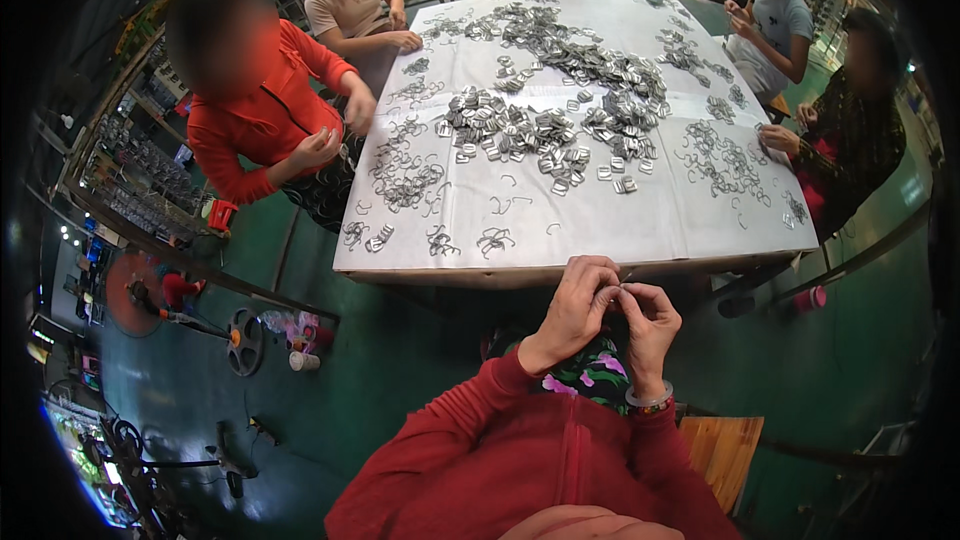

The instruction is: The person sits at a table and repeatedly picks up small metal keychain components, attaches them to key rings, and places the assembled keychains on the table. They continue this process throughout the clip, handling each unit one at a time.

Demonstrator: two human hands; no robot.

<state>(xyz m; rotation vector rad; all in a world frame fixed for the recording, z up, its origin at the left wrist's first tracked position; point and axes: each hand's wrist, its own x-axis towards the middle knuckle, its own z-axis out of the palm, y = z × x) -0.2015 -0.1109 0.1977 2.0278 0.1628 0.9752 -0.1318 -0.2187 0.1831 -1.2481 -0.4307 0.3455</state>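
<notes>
My left hand (578, 306) and my right hand (649, 324) meet just off the table's near edge, thumbs and fingertips pinched together. Whatever they grip between them is too small to make out. Nearest on the white-covered table (620, 225) are small flat slotted metal pieces, like buckles (625, 184), heaped toward the middle. Thin bent wire pieces (494, 241) lie in little clusters to the left of my hands, near the front edge. A few single wires (511, 204) are scattered behind them.
Several people sit or stand around the table, one in an orange-red jacket (250, 100) at the left. More wire pieces (725, 160) lie at the right. A wooden stool (718, 450) is beside me. A fan (140, 293) stands on the green floor at left.
</notes>
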